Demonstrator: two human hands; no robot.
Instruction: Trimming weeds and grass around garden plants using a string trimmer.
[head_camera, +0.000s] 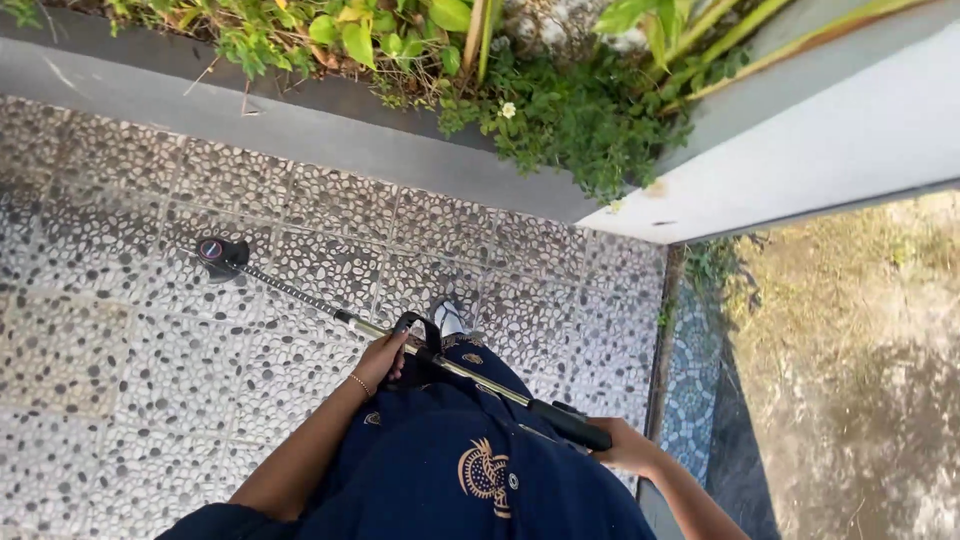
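I hold a long string trimmer (300, 297) across my body. Its black head (220, 254) rests low over the pebble-tiled floor at the left. My left hand (383, 359) grips the black loop handle on the metal shaft. My right hand (625, 446) is closed on the black rear grip at my right hip. A dark blue patterned garment (450, 450) covers my front, and one shoe tip (447, 317) shows beyond it.
A grey concrete kerb (300, 130) borders a bed of green plants (560, 110) at the top. A white wall (800, 150) runs at the upper right. Dry grass and dirt (860, 380) lie beyond the tile edge on the right.
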